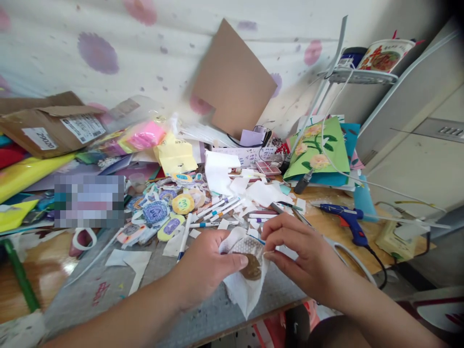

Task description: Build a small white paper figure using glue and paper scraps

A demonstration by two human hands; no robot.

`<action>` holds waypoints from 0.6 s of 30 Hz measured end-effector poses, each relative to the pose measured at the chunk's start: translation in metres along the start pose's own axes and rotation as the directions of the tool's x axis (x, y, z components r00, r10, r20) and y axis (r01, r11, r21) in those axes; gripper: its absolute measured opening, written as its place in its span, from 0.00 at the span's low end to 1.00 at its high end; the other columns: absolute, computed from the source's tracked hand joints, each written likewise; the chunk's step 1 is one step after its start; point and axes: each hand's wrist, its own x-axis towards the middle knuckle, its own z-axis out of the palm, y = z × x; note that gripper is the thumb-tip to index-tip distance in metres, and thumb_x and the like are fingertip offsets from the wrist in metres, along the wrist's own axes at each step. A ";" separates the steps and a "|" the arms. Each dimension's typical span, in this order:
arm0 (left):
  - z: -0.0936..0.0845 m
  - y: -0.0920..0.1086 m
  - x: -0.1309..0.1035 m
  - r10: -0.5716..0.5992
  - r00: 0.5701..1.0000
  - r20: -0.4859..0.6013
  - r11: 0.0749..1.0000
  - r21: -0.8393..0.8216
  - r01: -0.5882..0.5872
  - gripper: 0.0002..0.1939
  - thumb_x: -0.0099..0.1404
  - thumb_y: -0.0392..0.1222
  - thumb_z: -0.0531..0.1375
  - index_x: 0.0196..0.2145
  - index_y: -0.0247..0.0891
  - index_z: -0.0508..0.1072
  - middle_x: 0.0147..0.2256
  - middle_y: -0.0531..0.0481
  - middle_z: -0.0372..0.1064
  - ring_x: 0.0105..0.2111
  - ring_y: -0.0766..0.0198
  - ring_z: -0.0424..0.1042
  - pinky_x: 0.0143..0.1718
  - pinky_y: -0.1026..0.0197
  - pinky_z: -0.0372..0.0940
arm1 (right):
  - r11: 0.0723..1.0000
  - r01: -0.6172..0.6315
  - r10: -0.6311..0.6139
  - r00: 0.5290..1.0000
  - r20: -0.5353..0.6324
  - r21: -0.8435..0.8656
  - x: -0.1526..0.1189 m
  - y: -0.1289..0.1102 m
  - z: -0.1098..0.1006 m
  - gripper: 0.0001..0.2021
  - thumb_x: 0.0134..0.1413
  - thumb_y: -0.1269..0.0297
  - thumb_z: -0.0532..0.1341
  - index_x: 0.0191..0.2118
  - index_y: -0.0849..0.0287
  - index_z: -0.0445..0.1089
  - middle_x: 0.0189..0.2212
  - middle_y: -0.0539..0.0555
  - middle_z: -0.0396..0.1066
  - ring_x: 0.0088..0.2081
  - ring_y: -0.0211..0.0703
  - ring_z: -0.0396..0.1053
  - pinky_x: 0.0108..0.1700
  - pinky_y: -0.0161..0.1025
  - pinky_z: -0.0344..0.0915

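Observation:
My left hand (203, 266) is closed on a white sheet with a dotted texture (242, 295), which looks like tissue or thin cloth. Its thumb presses a brown rounded piece (254, 271), perhaps cardboard, against the sheet. On the other side, my right hand (304, 253) pinches the sheet's right edge between thumb and fingertips. The sheet's lower corner hangs as a point over the grey mat. Just beyond my hands lie several markers (224, 211) and white paper scraps (266, 193). My left fingers are partly hidden behind the sheet.
A blue glue gun (340, 212) lies at right, near the scissors' white handle (353, 258). Decorated paper badges (155, 212) pile up left of the markers. Behind stand a cardboard box (54, 123), a brown board (235, 77) and a green flowered card (315, 145).

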 end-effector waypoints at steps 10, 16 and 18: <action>-0.003 -0.007 0.002 -0.082 0.996 0.037 0.994 0.077 0.079 0.07 0.53 0.39 0.61 0.31 0.35 0.74 0.27 0.49 0.73 0.28 0.59 0.70 0.30 0.62 0.61 | 0.977 -0.211 0.211 0.976 0.046 0.008 0.003 0.000 0.005 0.05 0.50 0.74 0.60 0.30 0.57 0.66 0.29 0.49 0.71 0.31 0.38 0.67 0.33 0.34 0.62; -0.005 -0.008 0.005 -0.109 0.994 0.031 0.965 0.243 0.098 0.05 0.51 0.38 0.61 0.27 0.35 0.71 0.21 0.56 0.64 0.22 0.66 0.61 0.25 0.65 0.55 | 0.876 -0.410 0.395 0.912 0.111 0.253 0.006 0.004 0.009 0.08 0.46 0.74 0.62 0.32 0.56 0.63 0.27 0.47 0.69 0.31 0.37 0.67 0.33 0.34 0.62; -0.005 -0.009 0.004 -0.118 0.992 0.044 0.964 0.243 0.104 0.05 0.51 0.37 0.61 0.27 0.34 0.72 0.23 0.54 0.67 0.24 0.65 0.64 0.27 0.64 0.57 | 0.802 -0.459 0.434 0.888 0.155 0.382 0.008 0.007 0.011 0.07 0.47 0.72 0.62 0.32 0.57 0.63 0.26 0.46 0.69 0.29 0.36 0.67 0.31 0.33 0.62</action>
